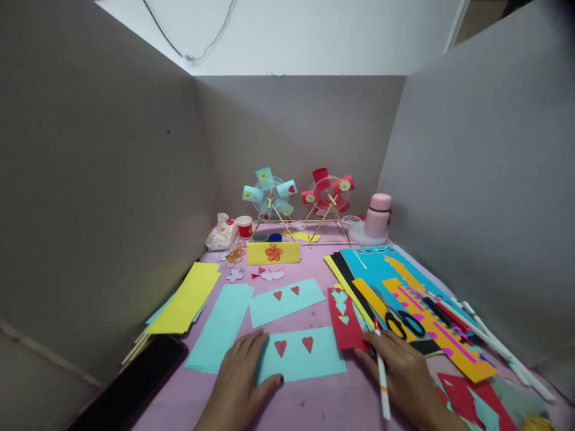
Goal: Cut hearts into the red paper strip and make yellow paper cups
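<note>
Okay, your left hand [241,374] lies flat, thumb apart, on the 2-heart blue card [309,366], left end; your right hand [399,371] clamps a white marker [383,386] by the red card [344,336].

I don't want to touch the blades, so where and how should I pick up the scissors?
Probably by the black loops, coming from your near side: the scissors lie with the loops toward you and the blades pointing away. Your right hand is close but holds a pen, so free it first.
</note>
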`<action>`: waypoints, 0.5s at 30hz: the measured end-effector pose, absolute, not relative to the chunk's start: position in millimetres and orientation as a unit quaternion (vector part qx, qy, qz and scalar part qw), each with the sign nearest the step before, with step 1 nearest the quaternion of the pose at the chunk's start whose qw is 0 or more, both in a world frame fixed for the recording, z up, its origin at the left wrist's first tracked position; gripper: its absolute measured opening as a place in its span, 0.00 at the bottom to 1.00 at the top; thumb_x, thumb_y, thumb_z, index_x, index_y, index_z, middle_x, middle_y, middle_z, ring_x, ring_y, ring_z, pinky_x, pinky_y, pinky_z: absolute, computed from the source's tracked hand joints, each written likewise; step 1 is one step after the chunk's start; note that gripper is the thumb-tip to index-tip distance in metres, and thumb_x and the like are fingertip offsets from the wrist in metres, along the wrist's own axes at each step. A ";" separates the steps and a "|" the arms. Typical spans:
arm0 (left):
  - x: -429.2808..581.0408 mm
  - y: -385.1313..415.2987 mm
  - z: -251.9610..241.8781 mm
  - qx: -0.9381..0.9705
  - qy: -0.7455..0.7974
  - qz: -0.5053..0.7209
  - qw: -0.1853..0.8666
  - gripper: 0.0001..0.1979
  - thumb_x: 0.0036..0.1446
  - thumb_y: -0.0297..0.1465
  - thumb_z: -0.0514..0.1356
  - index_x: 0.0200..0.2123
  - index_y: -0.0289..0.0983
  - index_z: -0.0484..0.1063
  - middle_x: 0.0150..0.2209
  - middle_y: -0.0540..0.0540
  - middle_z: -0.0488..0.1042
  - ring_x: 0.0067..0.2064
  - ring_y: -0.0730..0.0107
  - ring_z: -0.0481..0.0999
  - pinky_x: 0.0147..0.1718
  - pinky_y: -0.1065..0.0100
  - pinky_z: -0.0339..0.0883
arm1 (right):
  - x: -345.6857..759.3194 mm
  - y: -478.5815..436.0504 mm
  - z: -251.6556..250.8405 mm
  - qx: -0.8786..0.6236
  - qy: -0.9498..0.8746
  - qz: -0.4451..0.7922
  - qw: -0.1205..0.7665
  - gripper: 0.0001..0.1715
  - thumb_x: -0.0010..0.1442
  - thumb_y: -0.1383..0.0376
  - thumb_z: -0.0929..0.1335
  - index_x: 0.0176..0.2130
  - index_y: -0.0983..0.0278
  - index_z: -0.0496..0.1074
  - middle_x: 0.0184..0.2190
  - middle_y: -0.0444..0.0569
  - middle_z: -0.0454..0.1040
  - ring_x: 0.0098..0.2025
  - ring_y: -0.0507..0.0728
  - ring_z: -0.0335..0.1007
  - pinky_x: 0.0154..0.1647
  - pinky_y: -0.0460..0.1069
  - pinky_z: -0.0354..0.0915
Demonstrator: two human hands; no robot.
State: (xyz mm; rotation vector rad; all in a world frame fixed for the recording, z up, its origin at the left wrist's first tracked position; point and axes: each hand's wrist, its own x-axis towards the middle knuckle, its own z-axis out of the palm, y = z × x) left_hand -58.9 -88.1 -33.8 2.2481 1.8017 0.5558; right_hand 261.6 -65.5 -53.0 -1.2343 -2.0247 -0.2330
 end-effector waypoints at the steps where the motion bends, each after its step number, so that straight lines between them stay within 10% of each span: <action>1: -56.8 -86.7 -27.3 0.758 0.616 0.180 0.118 0.27 0.54 0.38 0.60 0.56 0.36 0.65 0.59 0.36 0.65 0.59 0.48 0.62 0.57 0.49 0.57 | 258.7 -66.5 -51.5 -0.481 -0.791 -0.089 0.367 0.12 0.61 0.57 0.67 0.38 0.62 0.76 0.34 0.54 0.81 0.37 0.64 0.78 0.34 0.55 0.73; 8: -48.6 -73.4 6.9 0.716 0.640 0.162 0.226 0.26 0.39 0.31 0.64 0.46 0.33 0.71 0.47 0.35 0.71 0.51 0.45 0.67 0.51 0.51 0.58 | 245.6 -71.0 -59.2 -0.461 -0.767 -0.064 0.442 0.11 0.62 0.59 0.66 0.39 0.61 0.75 0.33 0.53 0.81 0.37 0.63 0.77 0.35 0.54 0.73; 15: -71.7 -74.6 15.2 0.711 0.594 0.204 0.317 0.11 0.56 0.36 0.52 0.32 0.39 0.73 0.32 0.49 0.76 0.36 0.61 0.74 0.37 0.65 0.66 | 225.7 -67.5 -39.7 -0.516 -0.678 0.189 0.488 0.14 0.61 0.58 0.67 0.44 0.61 0.73 0.41 0.55 0.78 0.43 0.63 0.76 0.43 0.55 0.71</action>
